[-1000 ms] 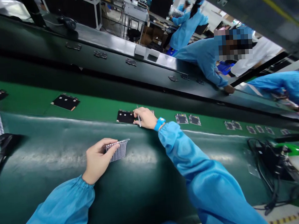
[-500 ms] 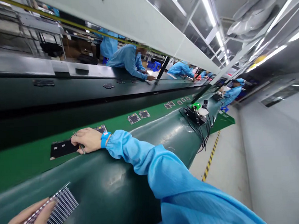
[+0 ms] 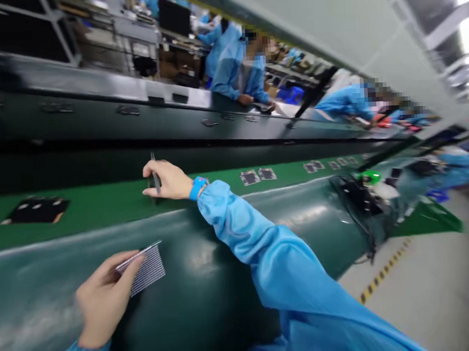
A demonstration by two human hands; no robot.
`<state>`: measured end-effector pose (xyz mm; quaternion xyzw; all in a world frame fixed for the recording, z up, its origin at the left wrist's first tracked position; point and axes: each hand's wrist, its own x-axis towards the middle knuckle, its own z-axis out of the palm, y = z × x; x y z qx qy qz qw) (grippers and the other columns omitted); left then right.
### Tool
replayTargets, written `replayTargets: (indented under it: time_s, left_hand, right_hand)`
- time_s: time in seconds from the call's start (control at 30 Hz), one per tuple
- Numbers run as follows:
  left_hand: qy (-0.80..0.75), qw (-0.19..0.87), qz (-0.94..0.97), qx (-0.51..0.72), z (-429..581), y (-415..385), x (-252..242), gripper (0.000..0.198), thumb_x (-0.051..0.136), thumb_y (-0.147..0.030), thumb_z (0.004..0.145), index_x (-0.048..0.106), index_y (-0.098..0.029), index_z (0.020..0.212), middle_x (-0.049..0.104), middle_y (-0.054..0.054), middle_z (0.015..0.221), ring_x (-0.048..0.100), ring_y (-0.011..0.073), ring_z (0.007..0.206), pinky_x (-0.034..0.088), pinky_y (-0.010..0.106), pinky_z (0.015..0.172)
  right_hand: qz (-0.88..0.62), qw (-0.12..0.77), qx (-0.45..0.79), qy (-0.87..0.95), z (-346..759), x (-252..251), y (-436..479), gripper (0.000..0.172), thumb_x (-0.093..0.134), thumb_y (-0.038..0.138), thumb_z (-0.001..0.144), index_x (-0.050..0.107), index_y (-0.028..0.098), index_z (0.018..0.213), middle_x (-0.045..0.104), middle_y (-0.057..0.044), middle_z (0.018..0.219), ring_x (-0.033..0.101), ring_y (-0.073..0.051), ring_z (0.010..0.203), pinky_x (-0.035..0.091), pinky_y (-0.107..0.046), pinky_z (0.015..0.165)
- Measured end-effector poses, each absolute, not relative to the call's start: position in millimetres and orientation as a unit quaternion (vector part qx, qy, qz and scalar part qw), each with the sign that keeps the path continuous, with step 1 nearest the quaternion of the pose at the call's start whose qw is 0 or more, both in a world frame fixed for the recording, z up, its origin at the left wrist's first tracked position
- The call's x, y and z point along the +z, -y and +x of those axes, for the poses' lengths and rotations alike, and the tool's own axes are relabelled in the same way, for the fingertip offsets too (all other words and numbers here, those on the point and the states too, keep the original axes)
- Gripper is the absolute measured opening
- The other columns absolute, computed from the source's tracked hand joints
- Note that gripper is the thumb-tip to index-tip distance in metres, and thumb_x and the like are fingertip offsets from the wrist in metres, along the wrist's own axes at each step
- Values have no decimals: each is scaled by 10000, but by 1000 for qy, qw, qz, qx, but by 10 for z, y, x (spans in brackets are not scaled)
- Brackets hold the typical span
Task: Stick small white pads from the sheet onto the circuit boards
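Note:
My left hand (image 3: 103, 295) pinches a sheet of small stickers (image 3: 151, 271), dark with close white rows, above the near dark-green padded edge. In my right hand (image 3: 174, 181), thumb and fingers are closed on metal tweezers (image 3: 154, 172), which stand nearly upright over the green conveyor belt (image 3: 106, 200). Whether their tips hold anything is too small to tell. A flat black panel (image 3: 37, 209) with a few small light squares lies on the belt, left of my right hand. Two circuit boards (image 3: 249, 178) lie side by side on the belt, right of my right wrist.
More circuit boards (image 3: 315, 166) lie farther along the belt. Cables and a black device with a green part (image 3: 370, 177) stand on the right edge. Across the line, a person in blue (image 3: 238, 65) leans over a dark ledge (image 3: 168, 118) carrying several small boards.
My right hand has lifted off the black panel with the tweezers and is now apart from it, to its right. My left hand and the sheet show higher in view. The view has turned left.

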<state>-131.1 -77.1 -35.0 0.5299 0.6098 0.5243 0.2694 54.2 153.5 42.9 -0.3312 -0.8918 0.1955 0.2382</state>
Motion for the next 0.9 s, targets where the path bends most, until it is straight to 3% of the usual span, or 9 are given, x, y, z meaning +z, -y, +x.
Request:
replayTargets:
  time_s: [0.1,0.17,0.27,0.33,0.4,0.53,0.67,0.9]
  left_hand:
    - [-634,300,486,522,-1237,732,-231,250,822,-396,795,781,-191,932,796,33,845,745,178,737,604,234,680]
    - [-638,307,470,527,-1242,732,-229,262,824,-398,789,780,-185,935,796,42,846,746,182,743,606,243,684]
    - [-635,320,463,529,-1221,716,-218,273,830,-394,780,780,-176,937,796,54,844,747,187,730,611,258,672]
    - [-623,335,470,528,-1132,651,-180,269,835,-390,769,781,-172,918,794,55,829,744,187,710,609,260,651]
    - [-603,352,484,528,-967,532,-126,243,834,-376,762,783,-174,888,792,50,811,740,184,699,604,258,647]
    - [-570,387,522,503,-490,195,-51,183,807,-357,778,789,-189,849,790,42,801,739,181,716,594,261,667]
    - [-543,429,531,490,-41,-104,-68,177,808,-352,768,788,-194,847,791,40,817,733,182,728,585,268,672]
    - [-523,433,554,481,194,-248,-125,125,801,-308,796,788,-199,857,786,26,815,713,158,714,564,249,659]
  right_hand:
    - [-290,268,291,871,298,470,-1518,329,762,240,867,597,164,1142,678,-93,1216,631,-215,1091,477,-358,1008]
    - [-279,306,376,829,386,493,-1416,323,633,243,968,587,176,1280,696,-81,1226,668,-170,1032,512,-318,963]
    - [-324,332,486,741,875,510,-1213,458,466,451,1053,541,197,1427,731,-16,897,650,-108,686,548,-249,711]
    - [-387,344,507,689,1278,473,-1080,543,460,595,1018,644,179,1316,685,2,763,591,-89,583,493,-209,557]
    - [-414,379,543,625,1613,392,-955,562,534,648,962,693,156,1183,698,-21,777,614,-98,602,477,-201,515]
    - [-410,458,623,484,1979,251,-725,406,757,529,855,674,163,1011,756,-59,852,707,-141,703,539,-231,582]
    - [-415,481,632,443,2160,281,-593,301,888,306,740,724,169,952,748,-20,777,664,-109,637,540,-225,579]
    - [-400,474,632,465,2315,321,-578,203,840,261,795,732,144,921,782,-64,858,746,-157,750,614,-263,656]
